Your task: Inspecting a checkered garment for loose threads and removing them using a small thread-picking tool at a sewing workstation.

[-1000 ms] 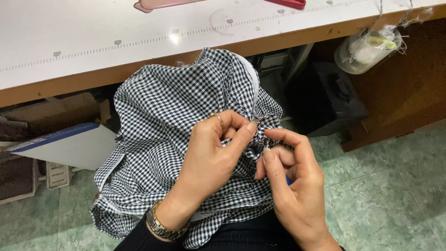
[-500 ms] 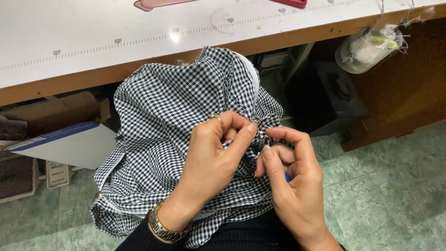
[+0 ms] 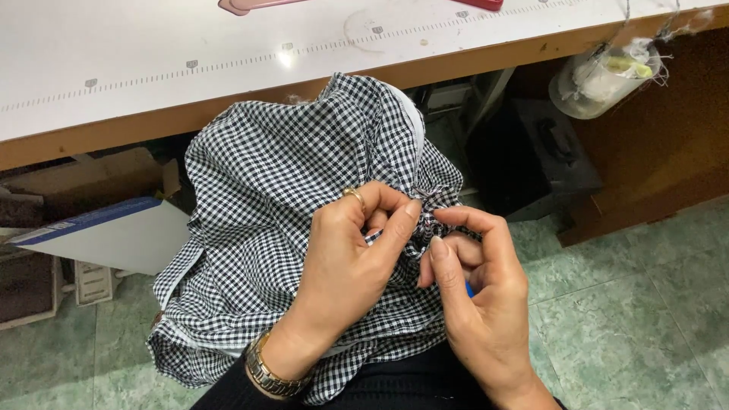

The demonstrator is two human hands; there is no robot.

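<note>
The fingers (image 3: 406,216) of the left hand (image 3: 345,262) pinch a bunched fold of the black-and-white gingham garment (image 3: 281,190). The right hand (image 3: 478,300) grips the same fold from the other side, its fingertips touching the left's, with something small and blue tucked in its palm. The garment lies heaped on the person's lap, below the edge of the white tabletop (image 3: 190,45). A gold ring (image 3: 354,194) and metal wristwatch (image 3: 267,373) sit on the left hand.
</note>
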